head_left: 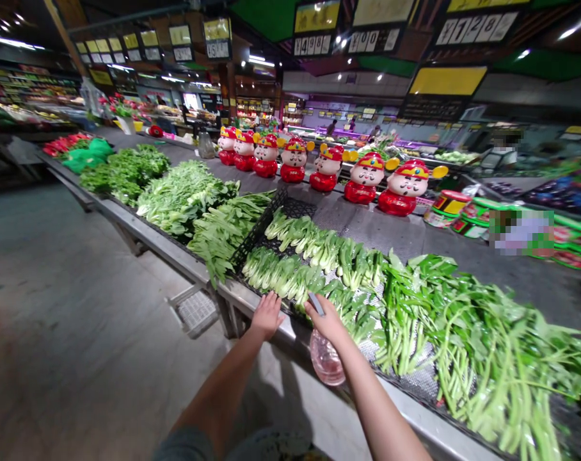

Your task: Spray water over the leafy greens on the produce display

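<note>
My right hand point(327, 320) is wrapped round the neck of a spray bottle point(327, 358) with a clear pinkish body and a grey head. The bottle hangs by the front edge of the display stand. On the metal rail point(237, 296) or just over it lies my left hand point(267, 315), fingers stretched out and holding nothing. Right beyond both hands, small bok choy point(283, 272) lie in two rows on black mesh trays. Long-stemmed leafy greens point(415, 314) spread to the right of my right hand.
Piles of leafy greens point(180, 195) continue to the left along the stand. Red figurines point(295, 163) line its back, beside stacked tins point(446, 208). A pale plastic crate point(197, 310) sits low under the stand. Price signs point(314, 29) hang overhead. A person point(501, 153) is at the far right.
</note>
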Demonstrator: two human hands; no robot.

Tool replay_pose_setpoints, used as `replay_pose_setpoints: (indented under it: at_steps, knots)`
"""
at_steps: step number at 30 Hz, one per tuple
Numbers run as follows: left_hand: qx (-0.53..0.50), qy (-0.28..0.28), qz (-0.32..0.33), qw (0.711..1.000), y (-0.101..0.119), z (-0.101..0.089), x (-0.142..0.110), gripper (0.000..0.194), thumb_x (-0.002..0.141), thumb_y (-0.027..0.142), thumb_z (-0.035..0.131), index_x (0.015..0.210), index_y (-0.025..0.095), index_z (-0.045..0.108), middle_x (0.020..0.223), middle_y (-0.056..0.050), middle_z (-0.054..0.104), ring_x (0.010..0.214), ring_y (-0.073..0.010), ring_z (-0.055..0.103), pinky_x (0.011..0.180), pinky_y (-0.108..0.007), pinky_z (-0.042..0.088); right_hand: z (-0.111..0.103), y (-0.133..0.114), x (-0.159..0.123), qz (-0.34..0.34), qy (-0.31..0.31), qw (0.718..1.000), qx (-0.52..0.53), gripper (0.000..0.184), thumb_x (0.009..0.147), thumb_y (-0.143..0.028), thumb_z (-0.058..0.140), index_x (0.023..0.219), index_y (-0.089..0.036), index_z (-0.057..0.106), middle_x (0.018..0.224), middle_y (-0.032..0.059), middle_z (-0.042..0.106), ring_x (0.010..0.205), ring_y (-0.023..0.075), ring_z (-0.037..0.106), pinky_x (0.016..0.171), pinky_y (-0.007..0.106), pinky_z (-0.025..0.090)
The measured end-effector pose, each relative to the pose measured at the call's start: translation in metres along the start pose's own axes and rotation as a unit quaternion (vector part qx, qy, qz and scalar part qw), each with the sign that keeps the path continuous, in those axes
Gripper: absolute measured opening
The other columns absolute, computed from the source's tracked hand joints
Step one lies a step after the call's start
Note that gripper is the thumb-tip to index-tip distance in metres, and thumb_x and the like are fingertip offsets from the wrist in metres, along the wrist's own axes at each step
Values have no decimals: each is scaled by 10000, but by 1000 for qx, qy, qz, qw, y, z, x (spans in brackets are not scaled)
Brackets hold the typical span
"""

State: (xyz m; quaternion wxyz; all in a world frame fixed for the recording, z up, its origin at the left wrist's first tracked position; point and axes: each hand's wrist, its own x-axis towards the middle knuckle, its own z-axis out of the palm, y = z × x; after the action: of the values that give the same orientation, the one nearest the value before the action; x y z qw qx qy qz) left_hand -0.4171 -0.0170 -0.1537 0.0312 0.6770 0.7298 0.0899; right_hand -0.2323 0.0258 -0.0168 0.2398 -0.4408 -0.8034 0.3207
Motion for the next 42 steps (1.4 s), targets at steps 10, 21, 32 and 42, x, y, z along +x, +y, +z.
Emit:
replay_pose_setpoints:
  at_steps: [10, 21, 32, 42]
  knots:
    - [1, -4, 7, 1000, -3, 4, 0, 620, 871, 472, 317, 1382, 121, 327, 1465, -133, 336, 1396, -254, 154, 1136, -435, 121, 21, -3, 21, 30, -33, 998, -50, 240, 845, -351, 443, 742, -182, 578, 726, 55, 604, 698, 185, 567, 649, 277, 401]
    - [4, -24, 9, 1000, -5, 6, 1, 653, 872, 484, 312, 1393, 89, 303, 1490, -154, 271, 1404, -259, 106, 1142, -433, 103, 20, -20, 31, -10, -60, 998, -27, 182, 828, -316, 475, 788, -179, 589, 768, 44, 609, 735, 173, 572, 667, 258, 406]
    - [36, -1, 19, 999, -8, 14, 2, 653, 871, 493, 338, 1388, 95, 313, 1480, -156, 294, 1395, -258, 154, 1133, -438, 154, 21, -17, 32, 17, -93, 995, -16, 172, 816, -281, 487, 694, -185, 562, 579, 4, 572, 607, 149, 550, 588, 242, 378]
    - [42, 35, -19, 998, 3, 9, 5, 605, 874, 488, 338, 1357, 125, 379, 1451, -134, 362, 1390, -264, 174, 1133, -465, 124, -25, 11, -9, 35, -17, 999, 21, 307, 814, -430, 441, 868, -179, 610, 849, 74, 635, 795, 208, 602, 681, 310, 464]
